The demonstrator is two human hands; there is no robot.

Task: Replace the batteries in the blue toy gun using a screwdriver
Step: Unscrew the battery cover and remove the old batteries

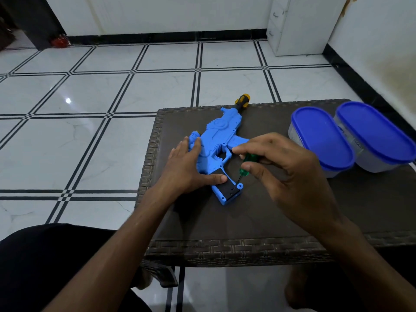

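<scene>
On the wicker table (pixel 258 224), screwdriver (pixel 244 165) tip seemingly at toy gun (pixel 219 136) grip.

You sit at a dark brown woven worktop (pixel 281 221) set on a glossy white tiled floor (pixel 90 91) crossed by double black lines. Beyond the worktop, white walls (pixel 157 14) meet a black skirting band (pixel 166 38). A white cabinet (pixel 299 23) stands beyond its far right corner. A light glints on the floor to the worktop's left.
</scene>
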